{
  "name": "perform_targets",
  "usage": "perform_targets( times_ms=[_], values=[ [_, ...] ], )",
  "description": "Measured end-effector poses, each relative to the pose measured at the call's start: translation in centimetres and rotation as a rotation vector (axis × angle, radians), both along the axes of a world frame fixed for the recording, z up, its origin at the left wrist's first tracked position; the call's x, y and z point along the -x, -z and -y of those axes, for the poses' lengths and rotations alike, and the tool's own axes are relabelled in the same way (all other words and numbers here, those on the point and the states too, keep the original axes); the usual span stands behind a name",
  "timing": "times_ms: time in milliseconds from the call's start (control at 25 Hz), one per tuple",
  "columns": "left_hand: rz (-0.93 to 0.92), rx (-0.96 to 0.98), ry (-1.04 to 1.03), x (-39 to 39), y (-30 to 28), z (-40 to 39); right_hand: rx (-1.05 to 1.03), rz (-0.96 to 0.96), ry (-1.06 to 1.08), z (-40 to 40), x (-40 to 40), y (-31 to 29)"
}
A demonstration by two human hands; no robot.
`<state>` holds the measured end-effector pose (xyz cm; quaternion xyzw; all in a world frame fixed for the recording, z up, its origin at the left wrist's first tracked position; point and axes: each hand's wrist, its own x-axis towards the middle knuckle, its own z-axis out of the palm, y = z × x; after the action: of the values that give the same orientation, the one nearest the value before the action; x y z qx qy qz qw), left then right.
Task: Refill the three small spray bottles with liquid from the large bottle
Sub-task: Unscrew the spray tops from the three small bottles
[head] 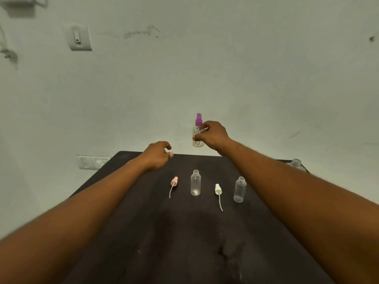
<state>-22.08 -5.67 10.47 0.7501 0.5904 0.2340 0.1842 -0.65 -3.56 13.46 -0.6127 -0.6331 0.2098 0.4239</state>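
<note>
My right hand (212, 135) grips the purple-capped spray bottle (198, 131), raised above the bench's (184, 232) far edge. My left hand (156, 155) hovers, fingers loosely curled, holding nothing. Two uncapped small bottles (195, 182) (240, 189) stand upright beside their spray heads (174, 182) (218, 189). The large bottle (296, 163) stands far right.

1. No text, brand, number or sign can be read anywhere.
2. A faint dark printed motif is seen low on the clear purple-capped bottle (198, 134), just below the fingers of the right hand (213, 136) by which it is gripped; it is too blurred for any letters to be made out.
</note>
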Motion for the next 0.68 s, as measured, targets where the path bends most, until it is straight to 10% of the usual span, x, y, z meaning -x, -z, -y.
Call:
perform_targets(
  times_ms=[680],
  values=[
    [0.011,-0.336,0.059,-5.0,-9.0,11.1,0.039,-0.213,-0.131,15.0,2.2,1.4]
  ],
)
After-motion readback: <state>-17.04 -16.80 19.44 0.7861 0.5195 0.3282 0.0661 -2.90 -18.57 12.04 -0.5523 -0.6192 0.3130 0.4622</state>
